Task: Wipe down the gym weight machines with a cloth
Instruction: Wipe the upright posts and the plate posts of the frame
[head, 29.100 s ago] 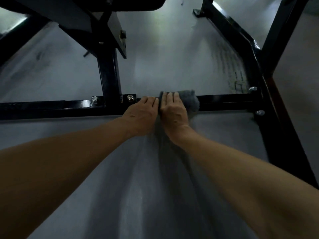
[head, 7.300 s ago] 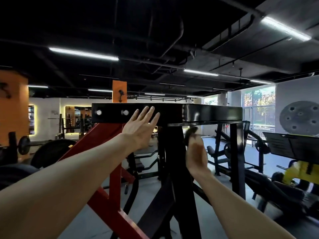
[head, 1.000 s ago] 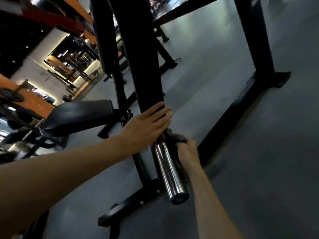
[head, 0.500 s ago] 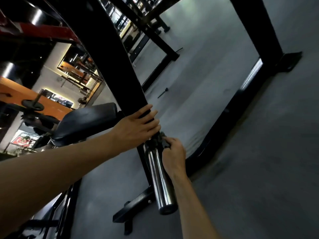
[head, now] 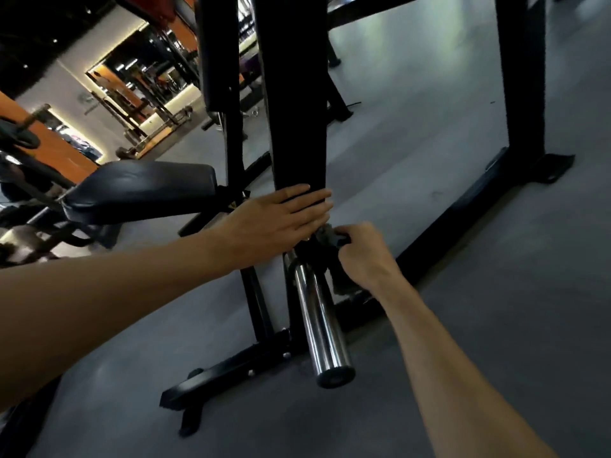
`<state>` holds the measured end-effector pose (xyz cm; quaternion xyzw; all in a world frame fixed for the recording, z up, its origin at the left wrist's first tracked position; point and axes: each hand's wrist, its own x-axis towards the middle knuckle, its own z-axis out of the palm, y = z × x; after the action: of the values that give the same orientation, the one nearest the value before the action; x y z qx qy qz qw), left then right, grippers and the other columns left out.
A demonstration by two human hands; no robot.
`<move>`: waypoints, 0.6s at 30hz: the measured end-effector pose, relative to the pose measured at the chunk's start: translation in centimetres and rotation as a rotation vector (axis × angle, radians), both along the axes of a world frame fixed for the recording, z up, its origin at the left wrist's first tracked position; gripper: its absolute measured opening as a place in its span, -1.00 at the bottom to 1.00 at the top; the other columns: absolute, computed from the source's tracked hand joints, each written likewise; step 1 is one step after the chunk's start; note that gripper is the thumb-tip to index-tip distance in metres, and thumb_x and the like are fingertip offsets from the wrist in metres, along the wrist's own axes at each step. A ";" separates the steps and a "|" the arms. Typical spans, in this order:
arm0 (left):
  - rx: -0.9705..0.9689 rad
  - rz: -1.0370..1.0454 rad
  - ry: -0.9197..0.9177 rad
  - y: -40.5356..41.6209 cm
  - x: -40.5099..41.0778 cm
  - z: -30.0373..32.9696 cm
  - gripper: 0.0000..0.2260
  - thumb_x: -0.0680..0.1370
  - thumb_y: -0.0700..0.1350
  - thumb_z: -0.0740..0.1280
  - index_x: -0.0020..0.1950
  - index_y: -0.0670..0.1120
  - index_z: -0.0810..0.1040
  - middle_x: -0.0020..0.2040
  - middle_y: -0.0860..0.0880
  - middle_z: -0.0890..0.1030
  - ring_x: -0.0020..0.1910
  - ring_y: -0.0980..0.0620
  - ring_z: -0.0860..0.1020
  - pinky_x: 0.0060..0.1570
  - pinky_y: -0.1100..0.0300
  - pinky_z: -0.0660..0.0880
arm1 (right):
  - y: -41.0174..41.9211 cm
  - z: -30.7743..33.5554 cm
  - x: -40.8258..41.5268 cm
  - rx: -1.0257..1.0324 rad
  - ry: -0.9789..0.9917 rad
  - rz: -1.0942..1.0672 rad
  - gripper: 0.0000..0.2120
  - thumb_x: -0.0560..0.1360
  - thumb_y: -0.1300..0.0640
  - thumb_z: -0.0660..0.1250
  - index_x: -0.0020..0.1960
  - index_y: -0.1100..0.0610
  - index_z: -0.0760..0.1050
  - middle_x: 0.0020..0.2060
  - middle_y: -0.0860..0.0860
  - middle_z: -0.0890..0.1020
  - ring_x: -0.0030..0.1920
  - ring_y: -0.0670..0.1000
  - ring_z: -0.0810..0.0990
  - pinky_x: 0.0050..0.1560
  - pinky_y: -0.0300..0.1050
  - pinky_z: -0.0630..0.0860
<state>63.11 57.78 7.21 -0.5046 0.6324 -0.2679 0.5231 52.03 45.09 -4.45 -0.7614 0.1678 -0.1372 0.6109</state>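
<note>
A black upright post (head: pixel 294 104) of the weight machine rises through the middle of the view. A chrome weight peg (head: pixel 319 322) sticks out from its lower part toward me. My left hand (head: pixel 281 219) lies flat on the post with straight fingers, just above the peg's root. My right hand (head: pixel 362 254) grips a dark grey cloth (head: pixel 327 236) bunched against the post at the peg's base, on its right side. Most of the cloth is hidden inside that fist.
A black padded seat (head: pixel 139 190) juts out at the left. The machine's black base foot (head: pixel 231 371) lies on the grey floor (head: pixel 496 325) below the peg. Another black post (head: pixel 522 81) with a floor bar stands at the right. More gym machines fill the far left.
The view has swung so the post stands more upright. My left hand stays flat on the post. My right hand with the cloth has shifted slightly to the right of the peg's root.
</note>
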 end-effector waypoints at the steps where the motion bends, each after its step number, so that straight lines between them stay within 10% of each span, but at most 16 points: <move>1: -0.036 0.012 0.021 0.9 0.0 -0.2 -0.45 0.67 -0.19 0.05 0.65 -0.20 -0.02 0.66 -0.21 0.01 0.64 -0.20 -0.05 0.61 -0.11 -0.05 | 0.2 0.6 -0.5 -0.028 -0.022 -0.036 -0.65 0.50 0.43 0.16 -0.02 0.17 0.68 -0.18 0.04 0.68 -0.16 0.06 0.63 -0.16 -0.10 0.57; 8: -0.371 0.015 0.216 7.8 1.5 -2.0 -0.47 0.68 -0.29 -0.37 0.64 -0.26 -0.02 0.66 -0.21 -0.01 0.64 -0.19 -0.03 0.60 -0.09 -0.03 | 3.2 7.3 -3.7 -0.109 -0.147 -0.210 -0.70 0.56 0.36 0.20 -0.13 0.08 0.63 -0.35 0.01 0.61 -0.44 -0.14 0.52 -0.51 -0.38 0.35; 15: -0.647 0.190 0.542 13.8 5.2 -7.7 -0.40 0.66 -0.18 0.20 0.65 -0.21 0.04 0.66 -0.16 -0.03 0.63 -0.08 -0.11 0.57 -0.01 0.16 | 10.0 10.7 0.4 -0.833 -0.331 -0.082 -0.69 0.45 0.54 0.26 0.15 0.42 0.59 0.04 0.30 0.61 -0.04 0.12 0.56 -0.01 -0.08 0.50; 18: -0.555 0.451 0.633 15.5 5.6 -11.4 -0.37 0.71 -0.16 0.09 0.64 -0.18 -0.24 0.63 -0.10 -0.31 0.60 -0.04 -0.31 0.61 0.02 0.01 | 10.0 9.6 3.5 -1.366 -0.319 0.020 -0.72 0.45 0.49 0.33 0.15 0.43 0.56 0.11 0.31 0.57 0.14 0.30 0.55 0.17 0.09 0.55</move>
<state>68.72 73.31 -4.24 -0.8067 0.5400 -0.1393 0.1954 55.53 55.06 5.18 -0.9470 -0.0548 -0.3163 0.0141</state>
